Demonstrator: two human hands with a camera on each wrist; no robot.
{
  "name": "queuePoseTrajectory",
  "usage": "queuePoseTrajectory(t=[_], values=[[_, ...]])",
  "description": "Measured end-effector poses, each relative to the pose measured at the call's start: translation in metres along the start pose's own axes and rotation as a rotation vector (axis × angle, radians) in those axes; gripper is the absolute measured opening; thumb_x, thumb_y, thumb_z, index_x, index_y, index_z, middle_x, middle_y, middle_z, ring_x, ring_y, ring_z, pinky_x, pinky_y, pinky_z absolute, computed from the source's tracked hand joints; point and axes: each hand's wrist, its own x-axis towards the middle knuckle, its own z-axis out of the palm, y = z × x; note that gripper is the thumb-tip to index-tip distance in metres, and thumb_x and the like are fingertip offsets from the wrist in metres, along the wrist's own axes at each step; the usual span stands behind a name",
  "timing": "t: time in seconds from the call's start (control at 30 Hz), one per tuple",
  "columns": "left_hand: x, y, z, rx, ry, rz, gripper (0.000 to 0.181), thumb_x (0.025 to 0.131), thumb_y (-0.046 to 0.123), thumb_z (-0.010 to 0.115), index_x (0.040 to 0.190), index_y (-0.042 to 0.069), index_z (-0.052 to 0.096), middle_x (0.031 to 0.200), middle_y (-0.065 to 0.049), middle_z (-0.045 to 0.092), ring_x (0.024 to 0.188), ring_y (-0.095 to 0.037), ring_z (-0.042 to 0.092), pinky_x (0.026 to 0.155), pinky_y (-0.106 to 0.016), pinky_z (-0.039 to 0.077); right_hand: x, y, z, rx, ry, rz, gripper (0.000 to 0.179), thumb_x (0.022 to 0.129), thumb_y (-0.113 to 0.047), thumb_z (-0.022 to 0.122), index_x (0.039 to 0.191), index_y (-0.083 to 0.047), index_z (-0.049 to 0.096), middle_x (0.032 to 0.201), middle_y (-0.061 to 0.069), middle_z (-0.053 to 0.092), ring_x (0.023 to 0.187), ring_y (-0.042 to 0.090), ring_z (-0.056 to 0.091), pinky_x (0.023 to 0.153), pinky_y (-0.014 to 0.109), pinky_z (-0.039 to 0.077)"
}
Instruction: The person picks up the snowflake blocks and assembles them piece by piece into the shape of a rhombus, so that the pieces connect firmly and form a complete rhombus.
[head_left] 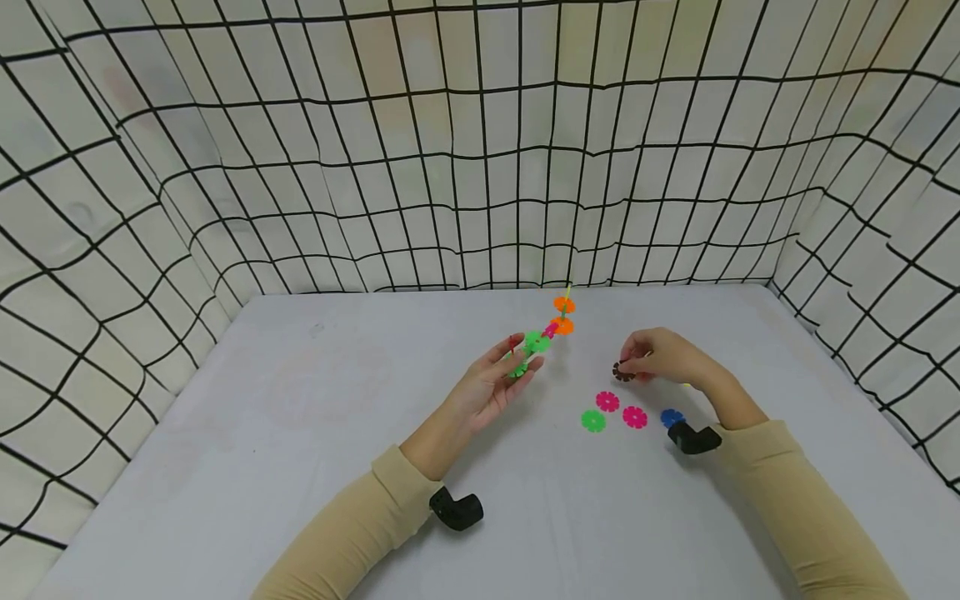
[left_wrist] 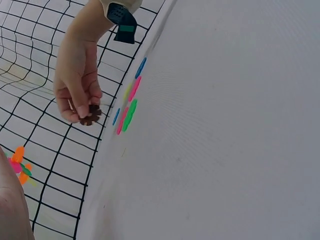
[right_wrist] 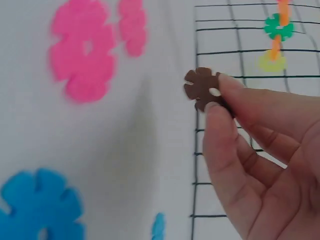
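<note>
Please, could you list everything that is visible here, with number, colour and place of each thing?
Chain: 1, multicoloured, in left hand
Brown disc: 1, brown, in right hand
Pink discs: 2, pink, on table
Green disc: 1, green, beside pink discs
Blue discs: 2, blue, on table
Yellow piece: 1, yellow, on table, mostly hidden
Table: 1, whitish, below everything
Mesh: number of panels unclear, black, behind and beside table
Cameras: 2, black, at wrists
Sleeves: 2, beige, on arms
Hands: 2, bare; left hand holds chain, right hand brown disc
</note>
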Motion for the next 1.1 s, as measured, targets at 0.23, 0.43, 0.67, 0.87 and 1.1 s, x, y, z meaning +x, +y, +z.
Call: queuePoseTrajectory(t=[0.23,0.43,0.67,0.87,1.1], values=[[0.000,0.000,0.001,0.015,0.007,0.010,0.033,0.109,0.014,0.050,0.141,0.007,0.051,0.121,-0.011,0.061,0.093,-0.014,0.073,0.081,-0.023,0.057,-0.006,-0.037,-0.005,0.223,0.144,-0.094,0.022,0.100,-0.013,0.068,0.112,0.004,0.062,0.099,0.015,0.073,0.084,0.034,0.070,0.077,0.029,0.059],[0.000,0.000,0.000,0.047,-0.042,-0.021,0.045,0.111,0.011,0.045,0.155,0.004,0.038,0.125,-0.009,0.056,0.096,-0.014,0.070,0.081,-0.028,0.058,0.000,-0.069,0.008,0.355,0.226,-0.164,0.026,0.098,-0.007,0.070,0.117,0.009,0.061,0.103,0.019,0.073,0.080,0.016,0.072,0.081,0.032,0.059],[0.000,-0.001,-0.002,0.060,-0.082,-0.035,0.044,0.111,0.006,0.041,0.154,0.004,0.037,0.127,-0.009,0.054,0.098,-0.015,0.068,0.081,-0.024,0.057,0.015,-0.083,0.030,0.447,0.262,-0.212,0.022,0.098,-0.004,0.069,0.115,0.009,0.066,0.103,0.019,0.073,0.079,0.016,0.072,0.077,0.029,0.059],[-0.001,-0.002,-0.002,0.092,-0.082,-0.007,0.047,0.111,0.003,0.038,0.158,0.001,0.031,0.136,-0.012,0.048,0.098,-0.014,0.066,0.082,-0.021,0.055,0.023,-0.093,0.045,0.342,0.291,-0.271,0.020,0.097,-0.007,0.071,0.113,0.006,0.072,0.095,0.017,0.074,0.073,0.022,0.068,0.069,0.028,0.059],[-0.001,-0.004,-0.002,0.105,-0.079,0.041,0.048,0.110,0.000,0.037,0.157,-0.004,0.029,0.155,-0.019,0.039,0.099,-0.015,0.065,0.087,-0.021,0.054,0.030,-0.105,0.056,0.240,0.294,-0.259,0.017,0.096,-0.010,0.073,0.110,-0.001,0.076,0.086,0.016,0.072,0.059,0.018,0.059,0.054,0.025,0.050]])
